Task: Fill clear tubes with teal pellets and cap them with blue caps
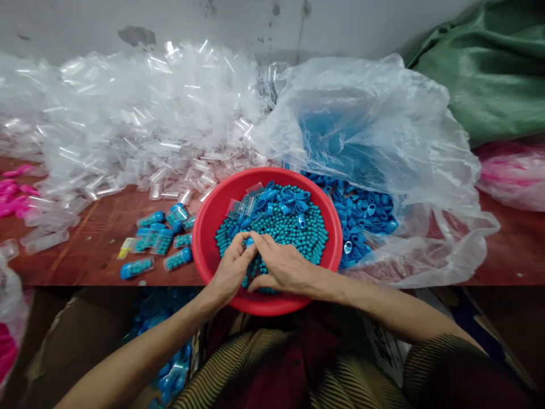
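A red plastic basin [204,227] sits at the table's front edge, filled with small teal beads [298,230], blue caps [289,199] and a few clear tubes [244,204]. Both my hands are inside it at the near side. My left hand [232,270] is curled, fingers pinched around a small blue piece that looks like a capped tube. My right hand [283,264] lies beside it, its fingertips meeting the left hand's at that same piece. The piece is mostly hidden by my fingers.
Filled, blue-capped tubes [164,241] lie left of the basin on the brown table [97,238]. A heap of empty clear tubes [140,125] fills the back left. A clear bag of blue caps [361,207] lies to the right. A green sack [494,74] sits far right. Pink items [12,190] lie far left.
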Tool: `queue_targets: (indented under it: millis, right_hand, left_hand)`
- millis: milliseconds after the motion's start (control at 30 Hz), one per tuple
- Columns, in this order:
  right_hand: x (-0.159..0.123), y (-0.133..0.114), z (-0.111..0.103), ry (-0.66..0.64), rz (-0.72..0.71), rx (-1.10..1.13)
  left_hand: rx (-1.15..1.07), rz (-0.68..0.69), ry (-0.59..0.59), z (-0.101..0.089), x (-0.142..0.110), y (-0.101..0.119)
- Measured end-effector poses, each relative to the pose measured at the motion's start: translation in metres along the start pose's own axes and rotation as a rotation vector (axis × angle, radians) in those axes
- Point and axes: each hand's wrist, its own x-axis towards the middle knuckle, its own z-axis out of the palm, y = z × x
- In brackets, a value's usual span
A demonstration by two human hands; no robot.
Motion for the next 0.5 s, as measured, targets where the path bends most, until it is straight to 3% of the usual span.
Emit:
queue_targets:
  millis: [133,267,400,500]
  right_hand:
    - [-0.005,-0.010,0.006,0.039,0.036,-0.103]
    - [-0.003,-0.007,0.007,0.019,0.005,-0.108]
    - [0.003,0.005,-0.003,-0.110,-0.090,-0.099]
    - [0.009,0.025,-0.014,-0.159,-0.026,-0.209]
  left_hand:
    - [0.053,0.024,0.070,0.015,-0.004,-0.005]
    - [0.180,0.063,0.034,0.010,0.000,-0.002]
    - [0.416,0.045,-0.061,-0.031,0.002,0.013]
    - [0.633,0.113,0.135,-0.078,0.001,0.031]
